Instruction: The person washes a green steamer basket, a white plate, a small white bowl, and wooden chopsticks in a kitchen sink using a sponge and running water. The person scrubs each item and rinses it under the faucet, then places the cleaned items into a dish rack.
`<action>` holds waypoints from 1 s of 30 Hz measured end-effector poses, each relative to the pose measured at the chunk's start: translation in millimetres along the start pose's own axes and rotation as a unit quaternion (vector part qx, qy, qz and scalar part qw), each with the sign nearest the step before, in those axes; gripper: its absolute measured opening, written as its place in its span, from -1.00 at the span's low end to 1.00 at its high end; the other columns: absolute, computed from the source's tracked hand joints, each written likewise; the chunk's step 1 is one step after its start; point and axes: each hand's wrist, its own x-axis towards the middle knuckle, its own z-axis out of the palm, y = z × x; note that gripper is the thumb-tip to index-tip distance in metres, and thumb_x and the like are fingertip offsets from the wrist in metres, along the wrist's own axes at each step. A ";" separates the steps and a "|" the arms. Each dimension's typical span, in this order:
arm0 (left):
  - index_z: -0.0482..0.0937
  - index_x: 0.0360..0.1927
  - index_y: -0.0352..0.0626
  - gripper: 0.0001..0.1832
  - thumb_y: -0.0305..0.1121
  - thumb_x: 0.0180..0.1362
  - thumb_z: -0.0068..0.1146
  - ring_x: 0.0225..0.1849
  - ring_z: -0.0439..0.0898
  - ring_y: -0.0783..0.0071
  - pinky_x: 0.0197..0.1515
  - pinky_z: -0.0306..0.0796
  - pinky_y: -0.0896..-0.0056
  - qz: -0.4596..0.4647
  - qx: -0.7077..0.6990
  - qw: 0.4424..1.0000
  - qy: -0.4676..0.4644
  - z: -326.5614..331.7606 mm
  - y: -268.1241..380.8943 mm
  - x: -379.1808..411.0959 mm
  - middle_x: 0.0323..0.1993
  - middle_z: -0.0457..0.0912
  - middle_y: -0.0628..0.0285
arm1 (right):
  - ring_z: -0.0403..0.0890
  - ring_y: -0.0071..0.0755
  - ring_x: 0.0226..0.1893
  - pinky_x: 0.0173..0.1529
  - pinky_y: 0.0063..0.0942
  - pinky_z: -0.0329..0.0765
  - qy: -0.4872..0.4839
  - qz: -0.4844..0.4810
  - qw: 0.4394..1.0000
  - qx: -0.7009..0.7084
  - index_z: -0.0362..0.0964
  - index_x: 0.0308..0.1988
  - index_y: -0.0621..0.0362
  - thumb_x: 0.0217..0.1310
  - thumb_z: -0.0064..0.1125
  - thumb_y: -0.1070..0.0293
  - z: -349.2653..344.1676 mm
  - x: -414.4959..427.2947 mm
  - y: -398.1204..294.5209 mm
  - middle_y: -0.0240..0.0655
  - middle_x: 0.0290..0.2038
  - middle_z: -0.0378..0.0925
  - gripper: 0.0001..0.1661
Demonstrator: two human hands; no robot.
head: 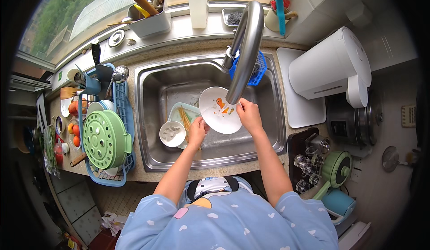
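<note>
A white plate (215,117) with orange and green marks on its face is held over the steel sink (215,161), under the faucet spout (240,75). My left hand (199,129) grips its lower left edge, and my right hand (249,114) grips its right edge. Left of the plate, a white bowl (172,134) lies in the sink beside a pale green dish (181,107). Several wooden chopsticks (184,119) lie across that dish, partly hidden by my left hand. Whether water runs from the spout cannot be told.
A blue dish rack (122,115) with a green steamer basket (102,139) and utensils stands left of the sink. A blue plastic basket (258,70) hangs by the faucet. At the right are a white tray (302,115), a white appliance (327,65) and several glass cups (309,169).
</note>
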 end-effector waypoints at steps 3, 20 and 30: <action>0.13 0.19 -0.23 -0.41 -0.62 -0.01 -0.21 0.07 0.30 -0.15 0.12 0.21 0.12 0.168 0.243 0.954 0.054 6.7 -3.1 -21.4 0.01 0.34 -0.17 | 0.53 0.06 -0.40 -0.27 -0.17 0.44 -0.019 0.010 0.998 -0.057 0.48 -0.31 0.21 -0.06 -0.04 0.42 0.7 10.9 2.9 0.04 -0.49 0.48 -0.75; 0.43 -0.04 -0.17 -0.47 -0.72 -0.18 -0.12 0.01 0.42 0.09 0.06 0.32 0.27 0.415 0.185 0.891 -0.015 33.6 59.8 -19.0 -0.04 0.45 0.00 | 0.49 0.24 -0.28 -0.13 -0.10 0.42 -0.033 0.054 0.995 -0.074 0.41 -0.31 0.39 0.04 -0.12 0.21 13.7 45.7 3.5 0.17 -0.39 0.48 -0.59; 0.53 -0.32 -0.33 -0.79 -0.63 -0.12 0.10 -0.32 0.53 0.51 -0.25 0.39 0.52 0.040 -0.196 0.978 -0.064 17.6 47.5 -27.8 -0.37 0.57 0.27 | -0.09 -0.01 0.28 0.28 -0.12 -0.14 -0.073 -0.158 0.985 -0.016 -0.06 0.24 0.13 0.27 -0.28 0.03 95.4 -1.1 18.0 0.05 0.26 -0.11 -0.35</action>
